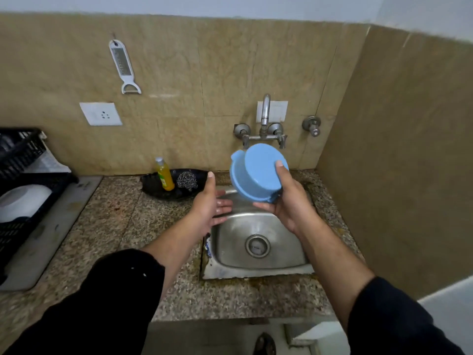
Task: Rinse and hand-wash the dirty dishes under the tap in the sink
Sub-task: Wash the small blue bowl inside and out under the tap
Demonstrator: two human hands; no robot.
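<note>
One blue bowl [256,172] was held tilted, base toward the camera, above the one sink [230,239] and below the single tap [266,108]. Right hand [289,201] gripped it, thumb on the base. Left hand [210,201] was spread, palm facing the bowl, holding nothing. One yellow bottle [164,174] and one steel scourer [187,180] sat in one black tray [153,185].

We see a peeler [124,66] hanging on the wall [230,60] above a socket [100,114]. A black crate [18,149] stands at the left of the counter [115,226]; a valve [311,125] is mounted far right.
</note>
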